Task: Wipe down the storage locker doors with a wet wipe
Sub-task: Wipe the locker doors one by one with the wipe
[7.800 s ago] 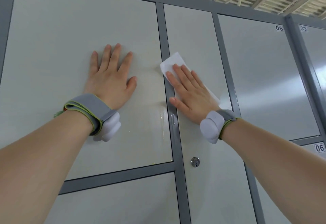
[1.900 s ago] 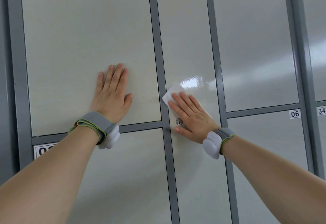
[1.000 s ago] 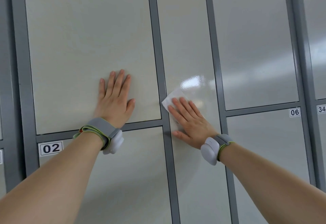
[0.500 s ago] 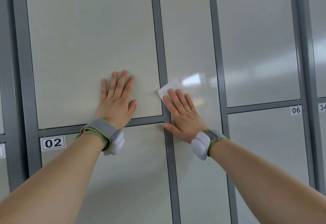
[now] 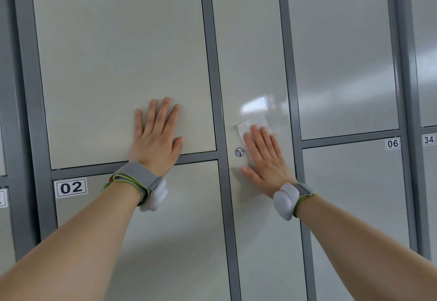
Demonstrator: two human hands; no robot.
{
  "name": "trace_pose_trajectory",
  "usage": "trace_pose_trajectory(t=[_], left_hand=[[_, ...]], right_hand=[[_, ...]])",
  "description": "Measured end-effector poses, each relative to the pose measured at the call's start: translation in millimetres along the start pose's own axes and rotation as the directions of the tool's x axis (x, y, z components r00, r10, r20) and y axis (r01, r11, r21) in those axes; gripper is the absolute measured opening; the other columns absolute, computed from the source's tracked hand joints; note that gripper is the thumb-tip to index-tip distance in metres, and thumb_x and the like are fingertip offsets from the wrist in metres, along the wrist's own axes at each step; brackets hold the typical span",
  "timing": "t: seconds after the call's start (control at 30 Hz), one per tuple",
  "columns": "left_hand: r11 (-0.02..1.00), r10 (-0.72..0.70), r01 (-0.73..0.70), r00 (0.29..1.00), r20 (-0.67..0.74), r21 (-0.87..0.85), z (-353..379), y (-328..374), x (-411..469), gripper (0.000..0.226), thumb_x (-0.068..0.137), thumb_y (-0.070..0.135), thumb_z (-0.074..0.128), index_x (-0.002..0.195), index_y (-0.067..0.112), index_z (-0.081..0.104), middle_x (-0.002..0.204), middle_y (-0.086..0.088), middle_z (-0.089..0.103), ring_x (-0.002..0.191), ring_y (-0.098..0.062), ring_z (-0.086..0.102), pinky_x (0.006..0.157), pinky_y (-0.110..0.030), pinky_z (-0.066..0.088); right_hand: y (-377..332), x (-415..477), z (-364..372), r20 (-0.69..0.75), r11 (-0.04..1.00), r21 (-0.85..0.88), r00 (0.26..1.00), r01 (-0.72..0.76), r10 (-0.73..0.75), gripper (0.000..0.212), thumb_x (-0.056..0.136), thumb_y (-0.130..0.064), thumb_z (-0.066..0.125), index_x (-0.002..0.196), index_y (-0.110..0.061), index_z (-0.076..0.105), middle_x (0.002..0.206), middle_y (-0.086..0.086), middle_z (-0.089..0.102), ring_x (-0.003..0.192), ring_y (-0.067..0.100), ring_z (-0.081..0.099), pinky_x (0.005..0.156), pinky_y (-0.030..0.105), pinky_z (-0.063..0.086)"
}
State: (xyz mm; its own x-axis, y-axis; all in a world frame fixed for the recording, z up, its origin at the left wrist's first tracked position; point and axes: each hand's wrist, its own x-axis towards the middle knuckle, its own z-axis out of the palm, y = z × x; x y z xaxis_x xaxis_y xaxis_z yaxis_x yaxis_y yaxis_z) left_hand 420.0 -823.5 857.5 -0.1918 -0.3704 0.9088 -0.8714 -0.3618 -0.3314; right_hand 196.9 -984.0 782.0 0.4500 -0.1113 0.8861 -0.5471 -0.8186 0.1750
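A wall of cream locker doors in grey frames fills the head view. My right hand lies flat with straight fingers on the tall narrow middle door, pressing a white wet wipe against it; most of the wipe is hidden under my fingers. A round keyhole sits just left of that hand. My left hand rests flat, fingers spread, on the lower part of the large upper-left door. A wet sheen shows on the narrow door above the wipe.
Door 02 lies below my left hand. Doors 05 and 06 stand to the right, with doors 33 and 34 at the far right edge. Grey frame bars separate the doors.
My right hand has slid the wipe to the right across the narrow door, uncovering the keyhole. My left hand has stayed in place on the left door.
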Motion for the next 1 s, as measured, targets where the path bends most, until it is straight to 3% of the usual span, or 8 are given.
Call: trace_pose_trajectory(t=[0.1, 0.2, 0.37, 0.5, 0.67, 0.83, 1.0], left_hand=[[1.000, -0.006, 0.006, 1.000, 0.002, -0.012, 1.3, 1.6, -2.7, 0.065, 0.089, 0.036, 0.028, 0.147, 0.008, 0.025, 0.155, -0.015, 0.020, 0.142, -0.036, 0.010, 0.112, -0.041, -0.013], [1.000, -0.019, 0.019, 1.000, 0.001, -0.023, 2.1, 4.3, -4.6, 0.065, 0.088, 0.035, 0.029, 0.147, 0.008, 0.026, 0.155, -0.015, 0.020, 0.142, -0.037, 0.011, 0.112, -0.044, -0.010], [0.999, -0.017, 0.017, 1.000, -0.016, -0.032, 2.2, 5.9, -8.4, 0.064, 0.087, 0.033, 0.030, 0.146, 0.007, 0.029, 0.154, -0.016, 0.023, 0.141, -0.038, 0.013, 0.112, -0.044, -0.009], [0.999, -0.036, 0.036, 0.999, -0.006, -0.039, 3.5, 9.1, -11.6, 0.064, 0.087, 0.033, 0.030, 0.146, 0.008, 0.028, 0.155, -0.015, 0.022, 0.142, -0.037, 0.012, 0.112, -0.050, -0.004], [0.999, -0.040, 0.040, 0.999, -0.012, -0.031, 5.7, 11.0, -14.6, 0.063, 0.087, 0.033, 0.031, 0.146, 0.010, 0.026, 0.155, -0.014, 0.022, 0.142, -0.036, 0.011, 0.112, -0.050, -0.004], [0.999, -0.036, 0.036, 0.999, -0.037, -0.014, 7.7, 13.0, -17.0, 0.062, 0.088, 0.032, 0.032, 0.146, 0.010, 0.026, 0.154, -0.015, 0.024, 0.141, -0.036, 0.011, 0.112, -0.046, -0.008], [0.999, -0.045, 0.045, 0.998, -0.051, -0.008, 8.2, 14.6, -17.5, 0.061, 0.088, 0.032, 0.032, 0.145, 0.010, 0.027, 0.153, -0.015, 0.025, 0.140, -0.035, 0.011, 0.112, -0.047, -0.006]], right_hand=[[1.5, 19.5, -9.7, -0.033, 0.988, 0.061, 0.989, -0.140, 0.142, 0.083, 0.087, -0.070, -0.004, 0.148, -0.013, -0.004, 0.155, 0.007, -0.012, 0.143, 0.021, -0.017, 0.115, 0.031, -0.017], [-10.2, 39.2, -19.2, -0.008, 0.984, 0.113, 0.990, -0.140, 0.142, 0.090, 0.078, -0.076, -0.013, 0.144, -0.015, -0.010, 0.151, 0.003, -0.021, 0.140, 0.019, -0.023, 0.111, 0.029, -0.023], [-25.8, 26.4, -3.0, -0.003, 0.999, 0.004, 0.999, 0.035, -0.035, 0.081, 0.093, -0.065, 0.005, 0.150, -0.008, 0.008, 0.156, 0.013, -0.003, 0.144, 0.026, -0.008, 0.117, 0.041, -0.008], [-15.3, -1.5, 6.0, 0.024, 0.996, -0.037, 0.997, 0.076, -0.076, 0.075, 0.096, -0.061, 0.010, 0.149, -0.008, 0.013, 0.156, 0.016, 0.008, 0.145, 0.032, 0.002, 0.118, 0.043, -0.001], [7.6, -21.8, 3.5, 0.019, 0.997, -0.040, 0.998, -0.063, 0.064, 0.073, 0.096, -0.060, 0.010, 0.149, -0.009, 0.007, 0.156, 0.015, 0.003, 0.145, 0.027, -0.007, 0.118, 0.038, -0.006], [24.0, 0.6, -7.3, -0.016, 0.968, -0.012, 0.968, -0.251, 0.251, 0.083, 0.087, -0.070, -0.004, 0.147, -0.013, -0.011, 0.154, 0.009, -0.018, 0.143, 0.023, -0.020, 0.114, 0.031, -0.018], [16.1, 28.3, -15.9, -0.029, 0.956, 0.049, 0.956, -0.290, 0.292, 0.089, 0.078, -0.076, -0.013, 0.143, -0.016, -0.017, 0.149, 0.004, -0.026, 0.139, 0.020, -0.026, 0.112, 0.030, -0.022]])
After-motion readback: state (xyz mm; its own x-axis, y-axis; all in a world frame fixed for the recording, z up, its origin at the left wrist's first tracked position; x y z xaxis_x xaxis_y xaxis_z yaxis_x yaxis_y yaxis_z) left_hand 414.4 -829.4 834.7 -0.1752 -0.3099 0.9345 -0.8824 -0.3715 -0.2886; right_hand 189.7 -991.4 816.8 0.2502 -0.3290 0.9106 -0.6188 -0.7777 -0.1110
